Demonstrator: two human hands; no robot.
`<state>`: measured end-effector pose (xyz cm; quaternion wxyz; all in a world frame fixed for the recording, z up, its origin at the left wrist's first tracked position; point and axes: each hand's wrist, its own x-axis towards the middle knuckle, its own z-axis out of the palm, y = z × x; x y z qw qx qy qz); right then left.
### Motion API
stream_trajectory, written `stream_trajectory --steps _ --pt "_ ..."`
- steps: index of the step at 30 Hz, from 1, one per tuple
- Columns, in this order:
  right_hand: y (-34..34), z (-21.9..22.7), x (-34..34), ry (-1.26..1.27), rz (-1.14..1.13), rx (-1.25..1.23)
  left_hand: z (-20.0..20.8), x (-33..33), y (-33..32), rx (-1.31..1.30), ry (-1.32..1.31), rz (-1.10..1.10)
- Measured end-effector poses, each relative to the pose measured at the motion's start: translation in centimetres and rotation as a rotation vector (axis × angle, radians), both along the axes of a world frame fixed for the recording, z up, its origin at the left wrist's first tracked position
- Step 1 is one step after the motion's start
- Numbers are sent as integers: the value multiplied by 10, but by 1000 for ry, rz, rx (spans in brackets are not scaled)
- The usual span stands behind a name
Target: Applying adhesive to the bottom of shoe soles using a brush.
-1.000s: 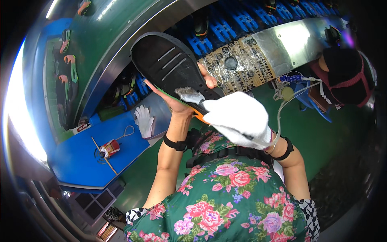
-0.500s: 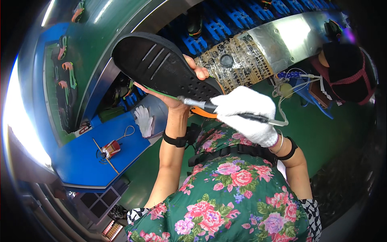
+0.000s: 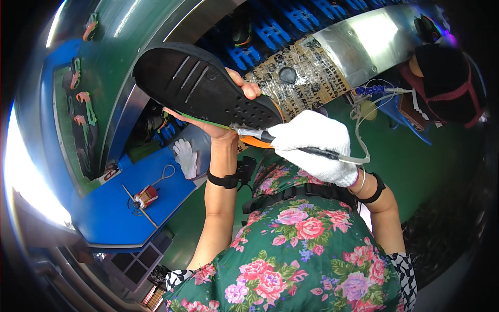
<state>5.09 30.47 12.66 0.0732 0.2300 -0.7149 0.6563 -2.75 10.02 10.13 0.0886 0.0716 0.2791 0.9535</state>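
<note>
1. Black bottom up, the shoe (image 3: 195,86) is held in the air, and it looks near the taped cardboard (image 3: 323,72).
2. From far off, I see the bare left hand (image 3: 217,129) gripping the shoe by its two sides.
3. The right hand (image 3: 314,148), in a white glove, is closed around a brush (image 3: 265,136) with a thin hose (image 3: 367,152).
4. The brush tip seems to touch the shoe's edge by the left palm, so I think the brushing is partway done.
5. I cannot tell which bits are brushed or how much edge is left.
</note>
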Motion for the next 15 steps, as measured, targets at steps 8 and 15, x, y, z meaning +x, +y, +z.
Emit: stream_trajectory --steps 8,15 --pt "3 -4 1 -109 -53 -66 1 -8 3 -7 70 -9" --pt "10 -10 2 -344 -24 -237 1 -10 9 -6 88 55"
